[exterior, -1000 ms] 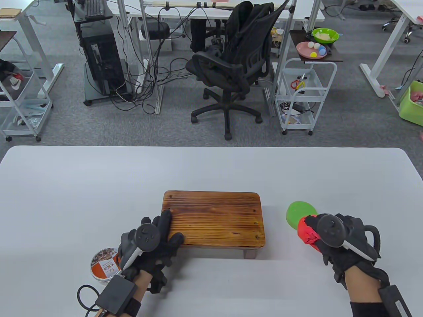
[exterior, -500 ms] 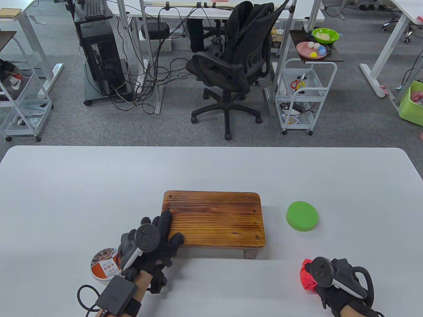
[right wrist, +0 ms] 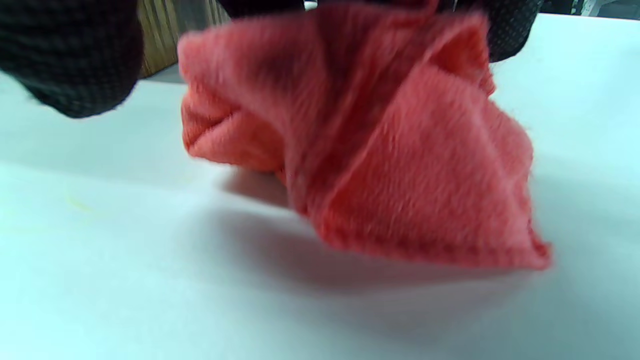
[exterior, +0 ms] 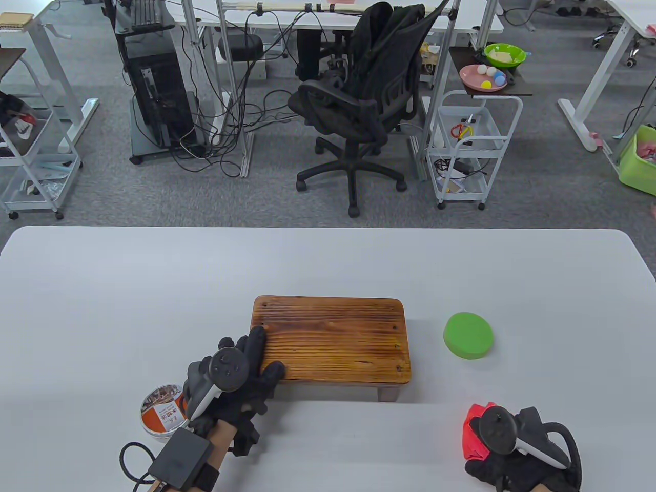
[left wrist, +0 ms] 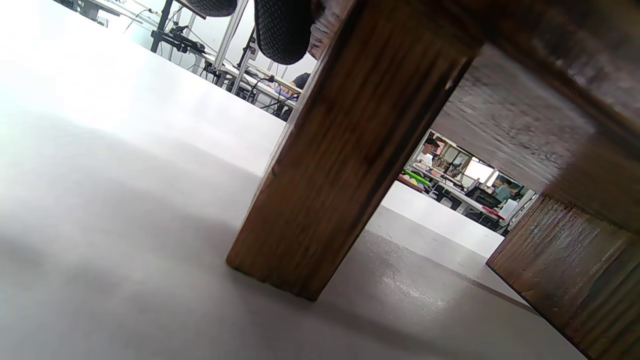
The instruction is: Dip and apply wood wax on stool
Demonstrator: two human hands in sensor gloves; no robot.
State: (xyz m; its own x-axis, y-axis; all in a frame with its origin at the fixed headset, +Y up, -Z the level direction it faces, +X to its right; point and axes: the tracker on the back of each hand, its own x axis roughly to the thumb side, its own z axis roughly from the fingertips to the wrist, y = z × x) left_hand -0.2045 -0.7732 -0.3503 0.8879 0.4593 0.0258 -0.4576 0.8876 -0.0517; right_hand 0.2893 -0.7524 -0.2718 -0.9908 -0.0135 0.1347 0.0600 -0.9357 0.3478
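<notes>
In the lower middle of the table view stands the wooden stool, low and rectangular, with a brown striped top, on the white table. The left hand lies on the stool's lower left corner: the gloved fingers are stretched flat on the top and they curl around nothing. In the left wrist view one stool leg fills the middle of the frame and stands straight on the table, and a dark fingertip shows at the top edge, against the edge of the wood.

Just to the lower left of this hand, partly hidden under the wrist, sits the round wax tin with an orange and white label. Whether it is open or closed I cannot tell.

To the right of the stool, a little apart from it, a flat green disc lies on the table.

The right hand is at the lower right of the table view, near the bottom edge and well apart from the stool. It holds a red cloth — the cloth is bunched up at the left side of the hand. In the right wrist view the cloth hangs from the gloved fingers at the top of the frame, pinched there, and its lower folds are touching the table or just above it; the picture is blurred, so I cannot tell which.
</notes>
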